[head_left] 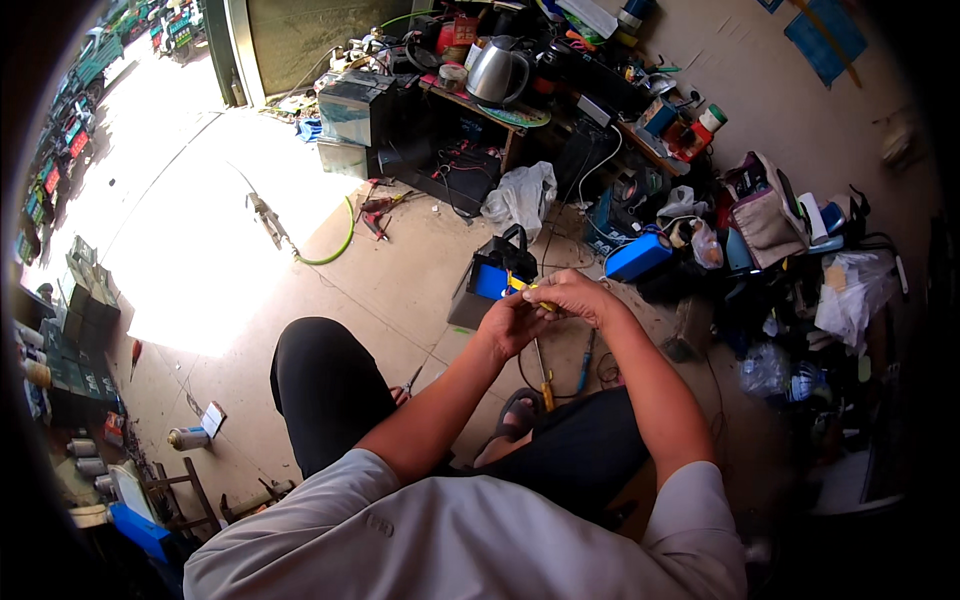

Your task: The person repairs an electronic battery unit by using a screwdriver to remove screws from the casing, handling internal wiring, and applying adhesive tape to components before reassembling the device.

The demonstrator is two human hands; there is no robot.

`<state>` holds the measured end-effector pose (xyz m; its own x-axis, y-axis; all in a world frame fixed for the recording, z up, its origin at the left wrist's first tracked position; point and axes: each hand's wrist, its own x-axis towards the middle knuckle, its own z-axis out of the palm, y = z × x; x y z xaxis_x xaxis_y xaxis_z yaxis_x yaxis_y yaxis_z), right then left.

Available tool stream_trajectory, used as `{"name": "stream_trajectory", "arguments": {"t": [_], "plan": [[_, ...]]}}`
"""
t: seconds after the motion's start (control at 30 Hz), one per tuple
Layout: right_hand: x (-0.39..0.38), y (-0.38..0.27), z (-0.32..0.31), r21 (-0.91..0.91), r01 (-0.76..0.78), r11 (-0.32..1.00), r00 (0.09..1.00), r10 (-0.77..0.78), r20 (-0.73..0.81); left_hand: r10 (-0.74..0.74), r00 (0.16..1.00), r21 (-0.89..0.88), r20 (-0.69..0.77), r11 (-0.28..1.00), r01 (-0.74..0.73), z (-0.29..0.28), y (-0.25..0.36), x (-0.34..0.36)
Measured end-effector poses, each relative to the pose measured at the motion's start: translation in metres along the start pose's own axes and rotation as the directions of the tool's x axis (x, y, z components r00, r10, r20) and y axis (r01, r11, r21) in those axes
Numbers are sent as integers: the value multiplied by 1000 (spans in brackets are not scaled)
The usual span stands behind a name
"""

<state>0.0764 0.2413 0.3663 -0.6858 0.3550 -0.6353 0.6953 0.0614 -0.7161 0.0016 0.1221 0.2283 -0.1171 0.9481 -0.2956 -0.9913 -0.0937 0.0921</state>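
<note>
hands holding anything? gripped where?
Both hands, left and right, meet on a small yellow item, pinched between the fingertips. Only bits of it show, so what it is and which part is gripped cannot be told.

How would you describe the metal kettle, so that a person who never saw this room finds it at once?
Look at the cluttered wooden bench against the far wall, beyond the person's raised hands. On its left end stands the shiny steel electric kettle with a black handle. It is the only rounded, mirror-bright object among the dark boxes and tools.
</note>
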Motion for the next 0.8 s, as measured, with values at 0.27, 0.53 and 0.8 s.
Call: {"name": "stream_trajectory", "arguments": {"t": [0.27,0.53,0.8], "plan": [[18,8,9,-44,-110,993,994,111,8,-10,956,11,294,1000,7,-71,6,45],[20,6,30,-615,301,729,896,-437,-79,-70,991,21,-111,997,72,-38,39,43],[-96,-88,148,-85,821,564,513,-665,542,78,897,136,-435,990,-20,-46,49,48]]}}
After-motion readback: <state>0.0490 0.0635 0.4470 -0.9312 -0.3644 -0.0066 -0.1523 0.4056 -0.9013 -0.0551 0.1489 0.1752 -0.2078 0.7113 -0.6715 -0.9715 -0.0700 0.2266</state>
